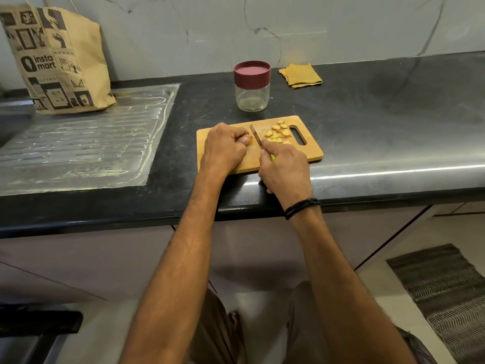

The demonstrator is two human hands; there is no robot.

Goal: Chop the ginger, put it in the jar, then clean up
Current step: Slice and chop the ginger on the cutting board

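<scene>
1 jar (pixel 252 86), 1 board (pixel 312 151), 1 knife (pixel 256 136), 1 cloth (pixel 300 75), 1 bag (pixel 57 61), 2 hands (pixel 224 149) (pixel 286 168), approx 10 ginger slices (pixel 278 132).

Paper bag (pixel 57 59) on steel drainboard (pixel 91 143)

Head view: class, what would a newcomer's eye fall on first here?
Two bare hands work at the wooden cutting board near the front edge of the counter: the right hand grips a knife, and the left hand curls beside its blade. Pale ginger slices lie piled by the board's handle slot. Just behind stands a glass jar, its maroon lid on.
</scene>
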